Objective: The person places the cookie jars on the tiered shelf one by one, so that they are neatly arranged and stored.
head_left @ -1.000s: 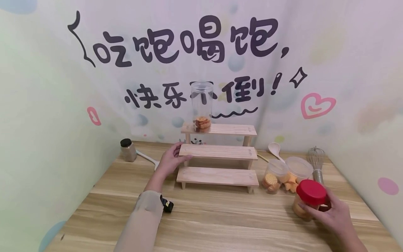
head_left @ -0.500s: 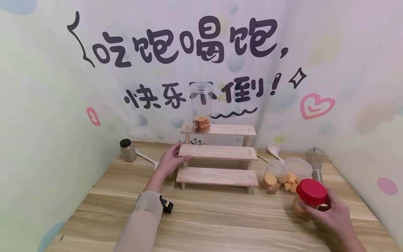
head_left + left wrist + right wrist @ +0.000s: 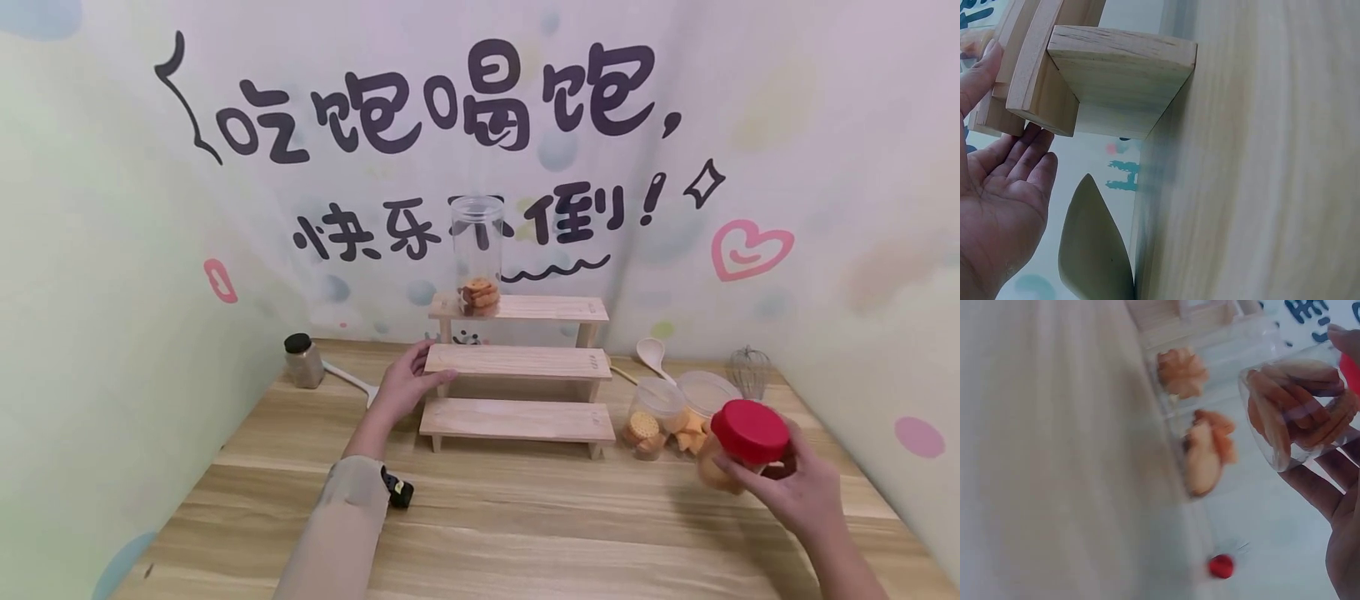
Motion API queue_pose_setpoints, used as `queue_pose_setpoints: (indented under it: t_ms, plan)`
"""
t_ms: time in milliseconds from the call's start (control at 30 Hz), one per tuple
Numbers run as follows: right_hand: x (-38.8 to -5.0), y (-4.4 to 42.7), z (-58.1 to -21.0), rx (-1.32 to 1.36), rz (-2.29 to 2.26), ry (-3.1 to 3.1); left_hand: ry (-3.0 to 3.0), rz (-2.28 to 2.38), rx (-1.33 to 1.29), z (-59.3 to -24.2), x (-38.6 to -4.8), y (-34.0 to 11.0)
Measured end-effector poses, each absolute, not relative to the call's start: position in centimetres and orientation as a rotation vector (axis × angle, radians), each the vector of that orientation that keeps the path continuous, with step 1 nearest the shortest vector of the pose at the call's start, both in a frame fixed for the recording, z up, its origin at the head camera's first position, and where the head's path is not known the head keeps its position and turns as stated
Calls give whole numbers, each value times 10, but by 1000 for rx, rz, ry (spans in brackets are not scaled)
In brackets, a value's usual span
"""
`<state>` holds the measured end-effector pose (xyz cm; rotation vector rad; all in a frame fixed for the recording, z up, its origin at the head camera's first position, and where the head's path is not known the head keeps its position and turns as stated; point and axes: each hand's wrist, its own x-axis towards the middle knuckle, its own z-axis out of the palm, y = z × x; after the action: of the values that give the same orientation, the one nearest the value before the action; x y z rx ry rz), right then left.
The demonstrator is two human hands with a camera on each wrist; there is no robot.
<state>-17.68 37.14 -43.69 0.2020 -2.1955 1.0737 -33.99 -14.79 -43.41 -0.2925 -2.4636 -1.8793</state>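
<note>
At the right, my right hand [image 3: 806,487] grips a clear jar of cookies with a red lid [image 3: 750,431]. The right wrist view shows that jar [image 3: 1297,409] tilted and off the table, fingers round its side. My left hand [image 3: 405,385] holds the left end of the middle step of a three-step wooden stand [image 3: 517,362]; in the left wrist view the thumb and fingers of this hand [image 3: 1007,194] lie on either side of the wood. A tall clear jar with cookies [image 3: 478,258] stands on the top step, towards its left.
Two clear jars of cookies [image 3: 645,433] [image 3: 690,429] stand right of the stand, with a white spoon [image 3: 652,354] and a whisk [image 3: 750,371] behind. On the left are a black-capped jar [image 3: 303,364] and a white utensil [image 3: 348,377]. A patterned cloth hangs behind the table.
My right hand has raised the red-lidded jar and moved it slightly right. My left hand has kept its hold on the stand.
</note>
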Motion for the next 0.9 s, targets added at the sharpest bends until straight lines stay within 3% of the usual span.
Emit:
queue_pose_setpoints:
  t_ms: [500, 900]
  plan:
    - [-212, 318, -376, 507, 1123, -1896, -2453, -1886, -271, -439, -340, -149]
    - [-229, 282, -360, 474, 1212, -1886, -2448, -1879, -277, -437, -341, -147]
